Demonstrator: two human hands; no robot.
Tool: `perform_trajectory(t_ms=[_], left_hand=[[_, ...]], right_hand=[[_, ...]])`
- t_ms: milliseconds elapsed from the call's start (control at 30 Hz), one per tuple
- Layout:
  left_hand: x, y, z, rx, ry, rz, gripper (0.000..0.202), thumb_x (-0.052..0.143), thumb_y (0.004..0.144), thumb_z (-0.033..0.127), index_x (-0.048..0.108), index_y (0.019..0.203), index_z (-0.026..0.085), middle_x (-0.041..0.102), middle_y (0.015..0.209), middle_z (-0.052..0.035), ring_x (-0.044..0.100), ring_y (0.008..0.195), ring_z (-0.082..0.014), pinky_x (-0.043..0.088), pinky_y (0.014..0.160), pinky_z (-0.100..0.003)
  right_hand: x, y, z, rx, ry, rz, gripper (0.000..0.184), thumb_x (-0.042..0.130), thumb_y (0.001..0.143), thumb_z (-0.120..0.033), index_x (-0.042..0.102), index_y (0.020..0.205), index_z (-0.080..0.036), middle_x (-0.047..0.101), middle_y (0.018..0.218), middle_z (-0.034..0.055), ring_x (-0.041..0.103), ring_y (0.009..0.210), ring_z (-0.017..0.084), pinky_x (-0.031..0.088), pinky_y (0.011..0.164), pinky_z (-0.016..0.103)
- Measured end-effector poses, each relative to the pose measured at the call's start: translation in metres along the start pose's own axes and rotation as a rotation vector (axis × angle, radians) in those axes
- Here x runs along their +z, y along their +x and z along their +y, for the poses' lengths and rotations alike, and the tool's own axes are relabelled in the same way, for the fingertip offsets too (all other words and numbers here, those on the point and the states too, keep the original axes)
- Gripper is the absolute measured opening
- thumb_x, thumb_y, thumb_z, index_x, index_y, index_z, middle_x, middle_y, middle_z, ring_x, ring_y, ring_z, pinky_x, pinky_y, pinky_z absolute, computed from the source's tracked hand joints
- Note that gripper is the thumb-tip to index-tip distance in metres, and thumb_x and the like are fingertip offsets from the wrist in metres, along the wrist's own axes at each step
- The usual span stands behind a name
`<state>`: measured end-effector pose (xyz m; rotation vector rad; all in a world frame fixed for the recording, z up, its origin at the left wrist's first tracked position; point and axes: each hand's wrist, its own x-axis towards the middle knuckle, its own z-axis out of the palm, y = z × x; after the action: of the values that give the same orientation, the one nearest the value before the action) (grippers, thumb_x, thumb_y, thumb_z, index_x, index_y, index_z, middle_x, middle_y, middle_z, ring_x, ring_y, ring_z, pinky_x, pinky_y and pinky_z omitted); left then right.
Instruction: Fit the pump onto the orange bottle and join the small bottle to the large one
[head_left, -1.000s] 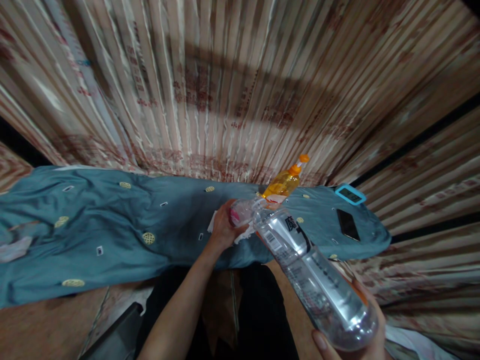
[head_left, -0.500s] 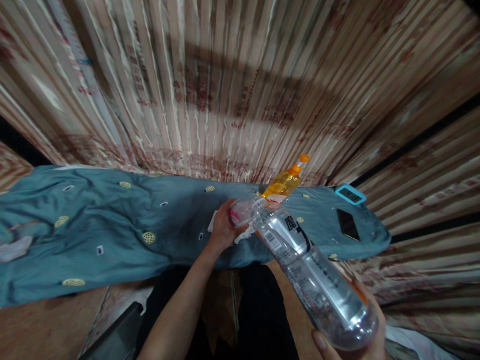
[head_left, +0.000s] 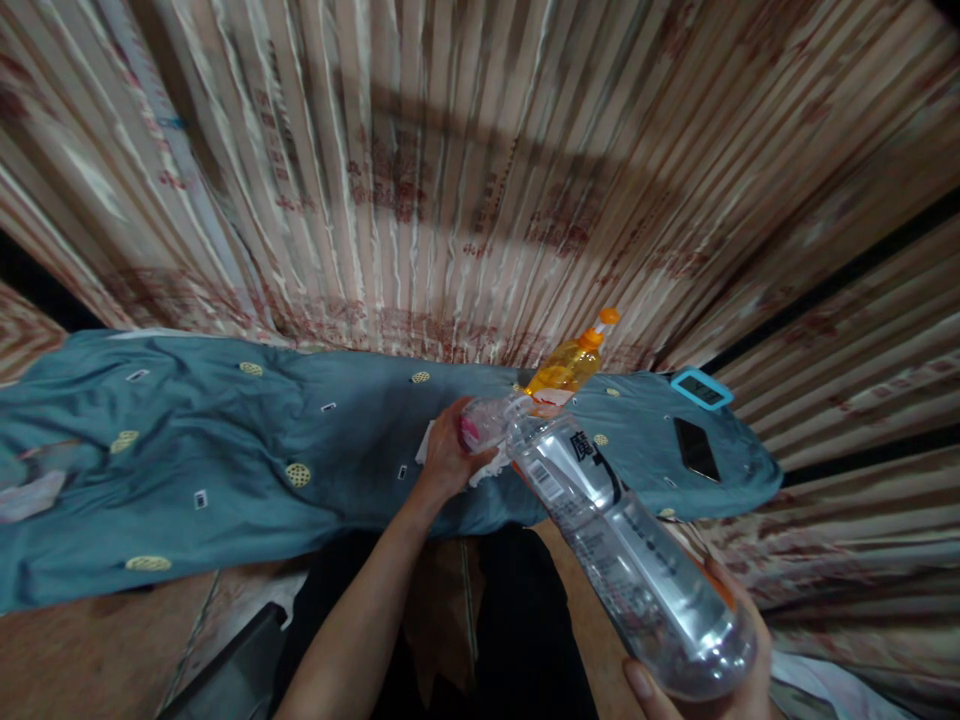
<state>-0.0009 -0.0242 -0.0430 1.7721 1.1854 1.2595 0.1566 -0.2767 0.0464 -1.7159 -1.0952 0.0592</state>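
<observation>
My left hand [head_left: 446,458] is closed around a small clear bottle [head_left: 491,418] with something pink at its far left end. In my right hand [head_left: 750,650] lies the base of a large clear plastic bottle [head_left: 630,560] with a silvery printed label. The large bottle slants up to the left, and its neck meets the open end of the small one. Whether the two mouths touch or one sits inside the other, I cannot tell. White tissue [head_left: 489,472] shows beneath my left hand. Just behind the bottle necks is a yellow-orange pump bottle [head_left: 568,366].
A teal patterned cloth [head_left: 225,430] covers the long narrow surface. A dark phone [head_left: 697,449] and a light-blue framed digital timer [head_left: 702,389] lie at its right end. Pleated curtains [head_left: 450,200] hang close behind. A grey object [head_left: 225,665] stands on the floor at lower left.
</observation>
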Motion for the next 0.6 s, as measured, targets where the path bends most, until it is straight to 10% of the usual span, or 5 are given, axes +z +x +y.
perform_trajectory(t_ms=[600], left_hand=[[-0.0010,0.0003,0.0019,-0.006,-0.016,0.004,0.080,0.089,0.060,0.027,0.053,0.131,0.020,0.066,0.127,-0.0126,0.064,0.118,-0.0323,0.050,0.106,-0.051]], right_hand=[[0.0002,-0.0013,-0.0017,0.056,0.054,-0.017,0.104,0.081,0.070,-0.051,0.031,0.153,-0.013,0.040,0.148,0.0220,0.039,0.138,0.042,0.037,0.110,0.059]])
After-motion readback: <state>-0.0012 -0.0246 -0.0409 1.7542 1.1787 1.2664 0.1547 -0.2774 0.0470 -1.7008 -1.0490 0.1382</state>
